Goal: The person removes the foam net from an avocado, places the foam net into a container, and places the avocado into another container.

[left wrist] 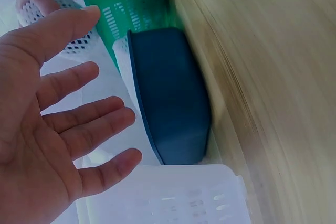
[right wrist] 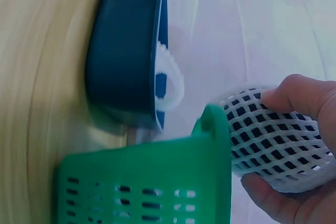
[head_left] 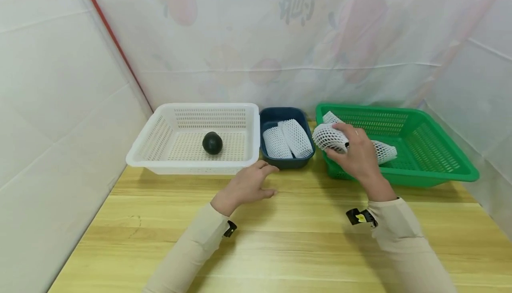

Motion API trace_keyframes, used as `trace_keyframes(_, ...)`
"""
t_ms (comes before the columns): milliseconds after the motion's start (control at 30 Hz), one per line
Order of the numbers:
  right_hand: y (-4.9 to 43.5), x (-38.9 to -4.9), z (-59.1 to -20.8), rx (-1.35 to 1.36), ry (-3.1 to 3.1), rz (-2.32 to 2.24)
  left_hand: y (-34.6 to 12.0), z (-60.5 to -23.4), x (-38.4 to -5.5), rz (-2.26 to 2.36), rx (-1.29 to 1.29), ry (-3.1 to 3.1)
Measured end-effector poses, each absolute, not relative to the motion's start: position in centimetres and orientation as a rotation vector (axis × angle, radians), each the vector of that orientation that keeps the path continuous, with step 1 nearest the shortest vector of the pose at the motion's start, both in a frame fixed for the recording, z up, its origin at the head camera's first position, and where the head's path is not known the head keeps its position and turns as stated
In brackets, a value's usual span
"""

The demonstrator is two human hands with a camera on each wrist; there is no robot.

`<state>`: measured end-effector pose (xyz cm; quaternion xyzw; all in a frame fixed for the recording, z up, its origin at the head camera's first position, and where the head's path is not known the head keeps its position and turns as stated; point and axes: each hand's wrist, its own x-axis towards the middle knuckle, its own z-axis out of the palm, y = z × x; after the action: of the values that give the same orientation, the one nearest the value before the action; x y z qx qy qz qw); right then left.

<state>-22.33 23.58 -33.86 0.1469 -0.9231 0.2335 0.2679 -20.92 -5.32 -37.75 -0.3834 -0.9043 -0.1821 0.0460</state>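
Note:
In my right hand is a white foam fruit net, stretched round something dark and rounded; the thumb and fingers grip it over the left end of the green basket. Dark patches show through the mesh of this foam net in the right wrist view. My left hand hovers near the front right corner of the white basket, fingers spread and palm bare in the left wrist view. Close by it, a dark blue bin contains two flat foam nets.
One dark, rounded fruit like an avocado lies in the white basket. More foam netting lies in the green basket, partly behind my right hand. The containers stand in a row on the wooden table, before a white sheet.

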Motion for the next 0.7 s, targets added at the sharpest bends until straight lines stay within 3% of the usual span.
trace_keyframes(700,20.0,-20.8,-36.4,0.557,-2.467,0.840,-7.4,-38.4,-21.0,-0.596,-1.075,-2.774)
